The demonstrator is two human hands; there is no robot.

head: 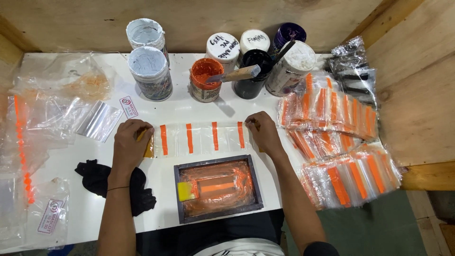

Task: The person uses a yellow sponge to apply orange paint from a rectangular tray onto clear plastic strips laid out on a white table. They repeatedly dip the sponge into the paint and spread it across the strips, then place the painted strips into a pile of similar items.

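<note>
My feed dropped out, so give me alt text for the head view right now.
Left hand and right hand press the two ends of a clear plastic strip with orange bars flat on a white table. A paint-smeared screen frame lies just below it, paint jars behind, and printed bags stacked right.

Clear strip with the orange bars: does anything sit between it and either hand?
No. The left hand and right hand each press an end of the strip; the printing frame lies nearer the person, apart from it.
</note>
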